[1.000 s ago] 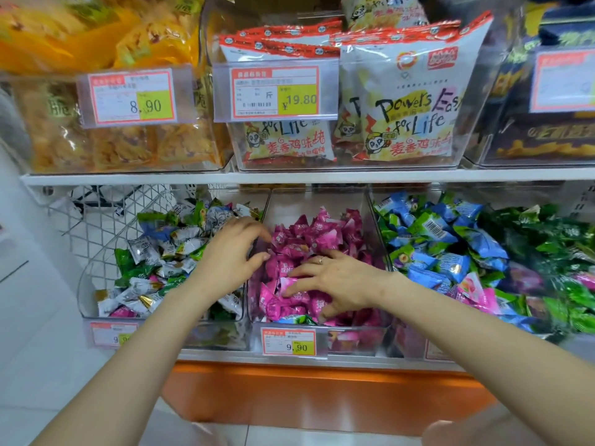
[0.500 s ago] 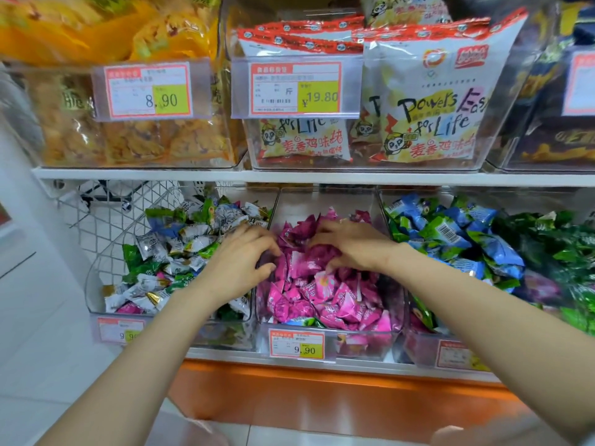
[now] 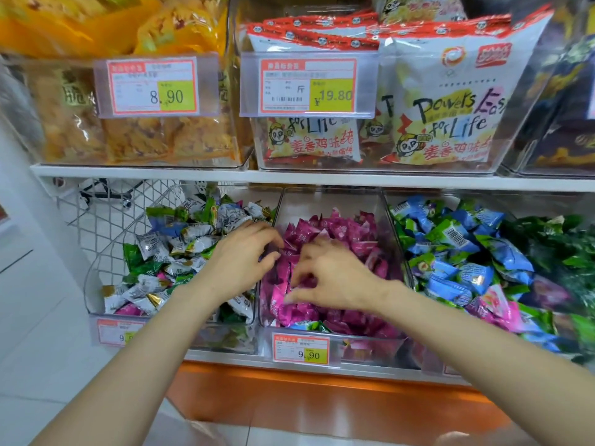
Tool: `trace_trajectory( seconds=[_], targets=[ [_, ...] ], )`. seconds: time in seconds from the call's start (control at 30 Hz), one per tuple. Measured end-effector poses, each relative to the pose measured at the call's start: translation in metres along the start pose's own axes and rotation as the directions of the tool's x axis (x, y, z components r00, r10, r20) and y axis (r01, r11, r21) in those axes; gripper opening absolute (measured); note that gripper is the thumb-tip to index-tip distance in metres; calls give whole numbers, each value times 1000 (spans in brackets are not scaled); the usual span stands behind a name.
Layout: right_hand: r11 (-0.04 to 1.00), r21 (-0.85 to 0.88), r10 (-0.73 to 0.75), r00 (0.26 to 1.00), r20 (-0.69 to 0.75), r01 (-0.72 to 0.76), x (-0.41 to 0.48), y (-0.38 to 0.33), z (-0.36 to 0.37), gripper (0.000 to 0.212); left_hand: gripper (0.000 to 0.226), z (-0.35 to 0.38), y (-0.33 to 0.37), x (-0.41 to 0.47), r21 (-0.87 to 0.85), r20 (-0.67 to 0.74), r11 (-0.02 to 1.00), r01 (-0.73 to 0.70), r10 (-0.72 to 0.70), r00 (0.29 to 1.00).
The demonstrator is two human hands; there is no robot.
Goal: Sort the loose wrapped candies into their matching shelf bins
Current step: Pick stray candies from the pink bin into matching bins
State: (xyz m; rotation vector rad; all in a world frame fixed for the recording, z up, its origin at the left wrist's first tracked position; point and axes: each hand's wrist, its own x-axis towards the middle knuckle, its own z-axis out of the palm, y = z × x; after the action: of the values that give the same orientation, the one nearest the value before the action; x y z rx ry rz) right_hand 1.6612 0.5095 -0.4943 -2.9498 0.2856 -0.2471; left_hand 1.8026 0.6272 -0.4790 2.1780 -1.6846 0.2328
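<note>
Right hand (image 3: 328, 278), and left hand (image 3: 238, 262) at its nine o'clock, comb pink candies (image 3: 347, 230), grips untellable; next, likely pluck blue stray (image 3: 306, 325) at six o'clock.

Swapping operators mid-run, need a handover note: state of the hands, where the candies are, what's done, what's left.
Left hand: fingers curled at the wall between the left bin and the middle bin; whether it holds a candy is hidden.
Right hand: in the middle bin, fingertips curled onto the pink candies; grip unclear.
Done: the middle bin is nearly all pink.
Left: a blue-green candy at the middle bin's front, pink strays in the left bin, and more pink ones in the right bin.
</note>
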Motion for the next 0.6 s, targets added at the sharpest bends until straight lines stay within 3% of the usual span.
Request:
trace_trajectory(
  seconds=[0.17, 0.27, 0.4, 0.43, 0.5, 0.53, 0.6],
  targets=[
    [994, -94, 57, 996, 69, -50, 6, -21, 19, 39, 14, -2, 4, 2, -32, -20, 999, -27, 27, 999],
    [990, -18, 137, 989, 56, -136, 8, -10, -1, 31, 15, -3, 6, 2, -59, -49, 998, -27, 24, 999],
    [916, 139, 376, 926, 27, -376, 9, 23, -46, 34, 20, -6, 7, 4, -106, -58, 994, -21, 15, 998],
    [898, 129, 423, 906, 8, -421, 9, 32, -54, 32, 19, -5, 7, 5, -105, -41, 994, -31, 26, 999],
    [892, -78, 441, 895, -67, -445, 7, 49, -58, 27, 19, -3, 9, 6, -104, 19, 993, -51, 53, 998],
    [881, -165, 432, 896, -102, -443, 2, 55, -55, 32, 19, -2, 12, 6, -107, 55, 993, -59, 65, 996],
    [905, -174, 364, 918, -160, -389, -9, 55, -49, 44, 21, 1, 17, 6, -114, 114, 991, -75, 88, 990]
  ],
)
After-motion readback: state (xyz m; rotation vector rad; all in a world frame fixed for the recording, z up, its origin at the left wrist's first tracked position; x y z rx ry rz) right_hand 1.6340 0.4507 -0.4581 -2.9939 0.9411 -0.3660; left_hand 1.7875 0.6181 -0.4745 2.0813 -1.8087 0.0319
